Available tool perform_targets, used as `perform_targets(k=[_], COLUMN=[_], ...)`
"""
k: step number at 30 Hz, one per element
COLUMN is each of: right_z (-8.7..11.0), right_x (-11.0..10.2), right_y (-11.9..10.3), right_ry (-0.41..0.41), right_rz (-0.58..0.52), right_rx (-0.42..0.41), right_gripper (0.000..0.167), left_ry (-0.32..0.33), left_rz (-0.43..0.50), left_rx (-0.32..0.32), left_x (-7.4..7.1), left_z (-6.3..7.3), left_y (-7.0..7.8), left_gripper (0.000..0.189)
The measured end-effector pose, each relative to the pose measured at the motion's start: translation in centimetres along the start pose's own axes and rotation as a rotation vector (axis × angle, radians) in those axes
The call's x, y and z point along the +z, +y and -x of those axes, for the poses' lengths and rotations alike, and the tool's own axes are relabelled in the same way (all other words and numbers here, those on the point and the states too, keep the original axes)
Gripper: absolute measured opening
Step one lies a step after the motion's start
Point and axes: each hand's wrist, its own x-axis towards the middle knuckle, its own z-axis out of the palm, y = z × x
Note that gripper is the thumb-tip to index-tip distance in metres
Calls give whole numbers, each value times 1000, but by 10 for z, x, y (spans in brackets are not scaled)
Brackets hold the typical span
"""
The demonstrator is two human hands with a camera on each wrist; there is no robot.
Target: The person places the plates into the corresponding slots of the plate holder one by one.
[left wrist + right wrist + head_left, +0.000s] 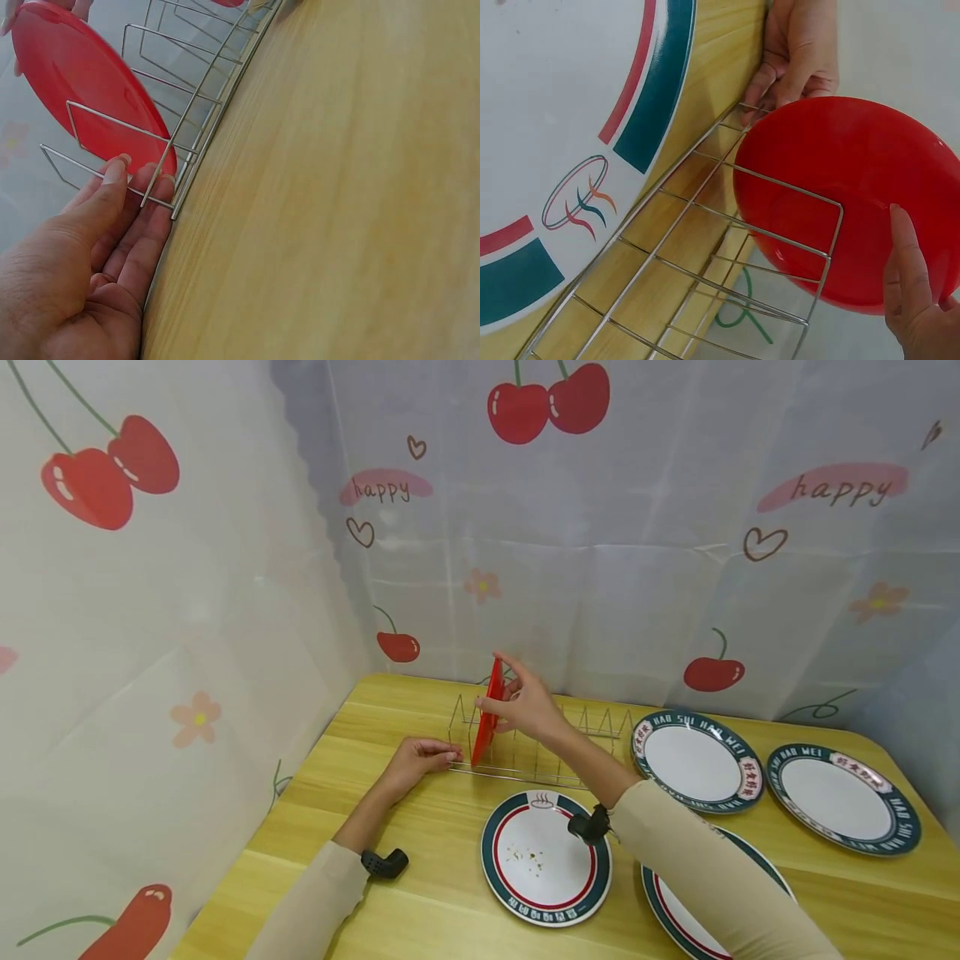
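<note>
My right hand [531, 706] grips a red plate [487, 720] near its upper edge, with the thumb and fingers on opposite faces. The plate stands on edge, slightly tilted, between wires at the left end of a metal wire dish rack [655, 257]. At that same end, my left hand [412, 767] pinches the rack's corner wire between thumb and fingers. Its fingertips lie close beside the plate's lower rim in the left wrist view; whether they touch it I cannot tell. A white plate with a green-and-red border [558, 881] lies before the rack, bearing small crumbs.
Right of the rack lie two green-rimmed plates, one nearer [693, 760] and one farther right [832, 795]. Another plate [678, 906] is partly hidden under my right forearm. Cherry-printed sheeting [600, 585] hangs behind and left of the wooden table [420, 877].
</note>
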Motion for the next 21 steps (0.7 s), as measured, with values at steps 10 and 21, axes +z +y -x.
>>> perform_targets(k=[10, 21], right_z=[2, 25], right_x=[1, -14], right_y=[2, -3], right_ry=[-15, -40], right_rz=[18, 94], right_rx=[6, 21], right_gripper=[88, 92], left_ry=[6, 3], left_rz=[-9, -5], left_rx=[1, 7], left_x=[1, 2], left_z=[1, 0], left_y=[0, 0], left_gripper=[22, 23])
